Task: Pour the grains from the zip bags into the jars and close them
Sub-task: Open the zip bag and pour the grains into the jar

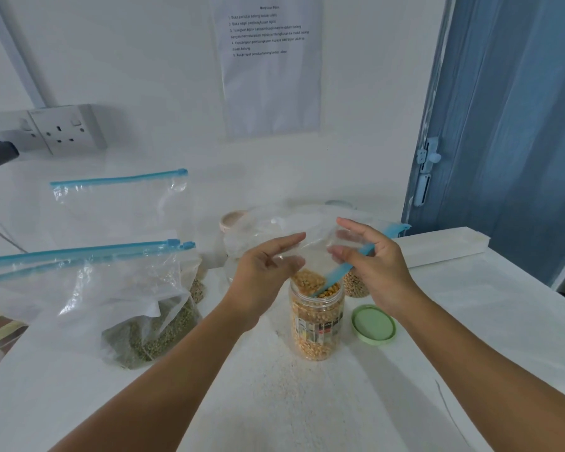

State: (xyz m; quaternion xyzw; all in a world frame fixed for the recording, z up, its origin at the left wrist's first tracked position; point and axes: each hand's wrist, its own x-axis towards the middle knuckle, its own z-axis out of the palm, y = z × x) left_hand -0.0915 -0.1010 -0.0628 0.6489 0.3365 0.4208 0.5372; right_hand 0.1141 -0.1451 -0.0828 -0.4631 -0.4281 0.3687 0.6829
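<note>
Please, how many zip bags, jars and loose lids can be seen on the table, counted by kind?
Zip bags: 4, namely the bag held over the jar, an empty bag, and two bags of green grains.
Jars: 2, a corn jar and a jar behind it.
Loose lids: 2, a green lid and a beige lid.
Total: 8

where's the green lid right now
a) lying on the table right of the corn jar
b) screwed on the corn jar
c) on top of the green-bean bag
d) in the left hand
a: the green lid lies flat on the table just right of the open corn jar, touched by neither hand.
</note>
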